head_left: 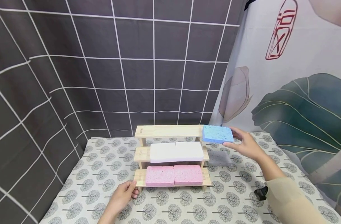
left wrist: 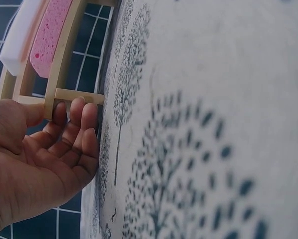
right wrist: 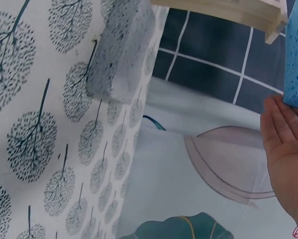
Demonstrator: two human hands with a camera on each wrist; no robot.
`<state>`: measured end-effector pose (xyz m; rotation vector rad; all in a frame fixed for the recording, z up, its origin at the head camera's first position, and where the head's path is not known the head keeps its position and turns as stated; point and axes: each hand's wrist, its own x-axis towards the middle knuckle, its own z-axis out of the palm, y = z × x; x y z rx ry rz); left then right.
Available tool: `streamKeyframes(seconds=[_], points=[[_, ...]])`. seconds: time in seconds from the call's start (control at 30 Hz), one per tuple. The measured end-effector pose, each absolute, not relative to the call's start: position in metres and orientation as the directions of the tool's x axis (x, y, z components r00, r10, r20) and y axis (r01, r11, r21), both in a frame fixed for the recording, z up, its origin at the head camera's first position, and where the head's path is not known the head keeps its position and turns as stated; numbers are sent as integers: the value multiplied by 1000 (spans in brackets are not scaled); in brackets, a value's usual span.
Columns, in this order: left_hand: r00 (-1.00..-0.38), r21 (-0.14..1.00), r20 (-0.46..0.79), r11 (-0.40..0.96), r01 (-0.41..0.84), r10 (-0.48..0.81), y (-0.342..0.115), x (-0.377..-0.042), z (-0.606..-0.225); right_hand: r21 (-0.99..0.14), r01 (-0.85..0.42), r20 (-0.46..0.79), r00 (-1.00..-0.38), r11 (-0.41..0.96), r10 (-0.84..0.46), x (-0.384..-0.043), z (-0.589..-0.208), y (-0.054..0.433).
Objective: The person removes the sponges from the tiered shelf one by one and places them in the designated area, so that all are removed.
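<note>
A three-step wooden rack (head_left: 167,131) stands on the table. My left hand (head_left: 123,195) pinches the left end of its lowest step, thumb on top and fingers curled beneath, as the left wrist view shows. My right hand (head_left: 247,145) holds a blue sponge (head_left: 217,133) by its right end, level with the top step and overlapping that step's right end in the head view. Two pink sponges (head_left: 160,176) lie side by side on the lowest step. On the middle step sit two white sponges (head_left: 162,152). The top step bears nothing.
A grey sponge (right wrist: 121,52) lies on the tree-patterned tablecloth (head_left: 103,177), right of the rack. Behind hangs a dark grid-patterned cloth (head_left: 137,74); a pale curtain (head_left: 271,74) with leaf prints hangs at the right. A small black object (head_left: 261,193) is by the right sleeve.
</note>
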<state>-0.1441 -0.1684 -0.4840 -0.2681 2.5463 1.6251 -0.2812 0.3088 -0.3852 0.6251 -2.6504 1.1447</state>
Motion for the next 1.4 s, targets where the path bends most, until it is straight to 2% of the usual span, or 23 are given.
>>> streamKeyframes(seconds=[0.33,0.7,0.9,1.4], points=[[-981,889,-177,413,-196,-84,-169,-144,-484,-665,-412,294,-911,623,-289,-276,-389,325],[-978,886,-188,413,-209,-90,-169,-144,-484,-632,-452,326,-892,629,-313,-272,-401,343],[-977,885,-196,413,-215,-88,-169,-145,-484,-614,-392,260,-920,685,-293,-269,-409,354],[-980,895,-182,398,-200,-82,-168,-143,-482,-661,-306,162,-950,685,-267,-262,-431,389]])
